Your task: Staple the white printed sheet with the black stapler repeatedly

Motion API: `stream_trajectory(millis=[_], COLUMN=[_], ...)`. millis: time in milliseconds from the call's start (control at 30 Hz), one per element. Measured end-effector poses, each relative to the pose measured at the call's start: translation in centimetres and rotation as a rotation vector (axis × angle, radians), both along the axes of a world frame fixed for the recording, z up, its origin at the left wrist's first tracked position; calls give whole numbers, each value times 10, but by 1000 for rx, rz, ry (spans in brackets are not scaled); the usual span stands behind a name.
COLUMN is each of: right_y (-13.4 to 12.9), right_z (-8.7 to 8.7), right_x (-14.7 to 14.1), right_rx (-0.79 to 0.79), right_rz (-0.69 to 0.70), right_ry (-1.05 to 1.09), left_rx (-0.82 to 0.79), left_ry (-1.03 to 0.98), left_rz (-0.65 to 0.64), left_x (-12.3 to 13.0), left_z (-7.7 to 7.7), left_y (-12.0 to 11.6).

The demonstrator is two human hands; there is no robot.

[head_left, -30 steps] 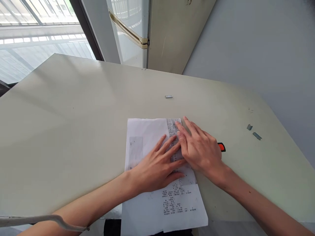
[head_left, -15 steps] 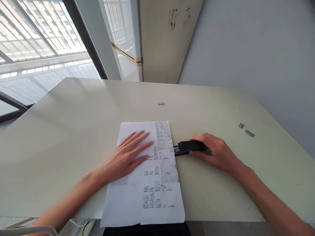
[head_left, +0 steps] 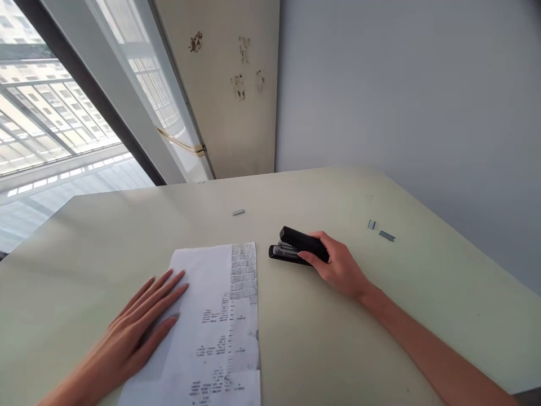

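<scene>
Stapler (head_left: 303, 242) black, gaping at front end, grey metal inside

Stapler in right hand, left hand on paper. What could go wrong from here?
The stapler in the right hand sits apart from the paper; squeezed there, it would likely miss.
The left hand lies only on the paper's left side, so the right edge might lift or shift.

Dark print (head_left: 211, 351) stands on the white paper (head_left: 200, 276), too small and blurred to read.
</scene>
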State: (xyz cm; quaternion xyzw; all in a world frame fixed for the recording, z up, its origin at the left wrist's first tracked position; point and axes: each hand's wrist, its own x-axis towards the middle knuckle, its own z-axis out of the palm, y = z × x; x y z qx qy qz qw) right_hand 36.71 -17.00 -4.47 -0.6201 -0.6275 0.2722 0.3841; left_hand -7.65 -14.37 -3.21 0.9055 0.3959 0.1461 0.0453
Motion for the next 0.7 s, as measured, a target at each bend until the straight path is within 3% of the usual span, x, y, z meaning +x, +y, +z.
stream_trajectory(millis=[100, 233, 400, 500, 600, 700], right_y=[-1, -3, -4, -2, 0, -1], right_z=[5, 8, 7, 2, -3, -5], right_x=[-5, -2, 7, 11, 12, 12], right_rx=[9, 86, 196, 320, 423, 451], right_rz=[-64, -163, -276, -288, -269, -245], right_ry=[99, 93, 22, -50, -127, -153], left_rx=[15, 43, 34, -5, -66, -141], left_ry=[26, 48, 9, -43, -145, -332], left_rz=[-104, -242, -235, -195, -204, -229], left_x=[41, 120, 221, 268, 288, 277], left_z=[-3, -10, -23, -27, -28, -28], left_y=[7, 25, 49, 57, 62, 65])
